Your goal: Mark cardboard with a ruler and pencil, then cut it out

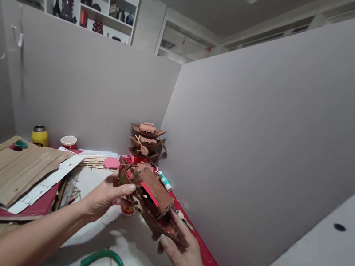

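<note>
Head-worn camera, single view, wide field. Faces forward and down across the counter [140,257], toward a corner of grey partitions [97,89]. Close range, lower middle: left hand [108,196], right hand [186,256], model boat [158,188]. Far range, top: shelves [114,19], ceiling [198,1].

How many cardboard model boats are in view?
4: held boat in left hand and right hand; top boat, middle boat, bottom boat stacked beyond. More may be hidden.
</note>
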